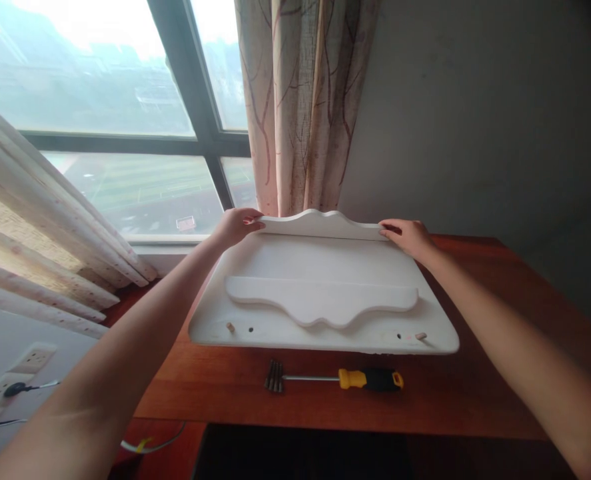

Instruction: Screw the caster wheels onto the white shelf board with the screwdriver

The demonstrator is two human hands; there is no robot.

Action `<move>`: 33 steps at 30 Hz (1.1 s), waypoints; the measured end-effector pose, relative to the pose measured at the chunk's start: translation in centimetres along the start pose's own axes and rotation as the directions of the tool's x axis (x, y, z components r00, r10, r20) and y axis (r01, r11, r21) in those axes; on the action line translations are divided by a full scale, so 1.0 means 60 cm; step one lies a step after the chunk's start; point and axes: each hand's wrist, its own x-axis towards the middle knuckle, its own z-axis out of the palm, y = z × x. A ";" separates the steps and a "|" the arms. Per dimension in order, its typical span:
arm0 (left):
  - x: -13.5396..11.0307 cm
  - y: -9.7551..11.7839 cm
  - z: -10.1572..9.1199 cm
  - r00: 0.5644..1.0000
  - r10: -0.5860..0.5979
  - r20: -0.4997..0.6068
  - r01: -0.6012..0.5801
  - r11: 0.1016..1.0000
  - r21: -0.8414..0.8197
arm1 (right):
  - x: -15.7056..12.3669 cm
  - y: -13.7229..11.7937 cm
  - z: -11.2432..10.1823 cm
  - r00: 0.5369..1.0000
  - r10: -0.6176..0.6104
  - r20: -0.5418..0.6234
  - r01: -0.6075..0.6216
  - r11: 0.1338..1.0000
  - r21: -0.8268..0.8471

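Note:
A white wavy-edged board stands upright along the far edge of a larger white panel. My left hand pinches its left end, and my right hand pinches its right end. Flat on the panel lies a second wavy board, its curved edge toward me. Near the panel's front corners a left wooden dowel and a right wooden dowel stick up, each beside a dark hole. Whether the upright board is seated on anything is hidden.
In front of the panel, a yellow-and-black screwdriver lies on the reddish wooden table, its tip by several bolts. A window, curtains and a wall socket are around the table.

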 end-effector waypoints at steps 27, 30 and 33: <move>-0.008 -0.014 0.012 1.000 0.017 -0.003 -0.017 1.000 0.019 | -0.004 0.004 0.009 1.000 -0.011 -0.024 0.011 1.000 0.011; -0.008 -0.013 0.011 1.000 0.023 0.000 -0.023 0.999 0.027 | -0.005 0.005 0.010 1.000 -0.014 -0.026 0.014 1.000 0.004; -0.008 -0.011 0.010 1.000 0.023 0.003 -0.023 0.999 0.036 | -0.007 0.006 0.011 0.999 -0.011 -0.035 0.011 1.000 -0.007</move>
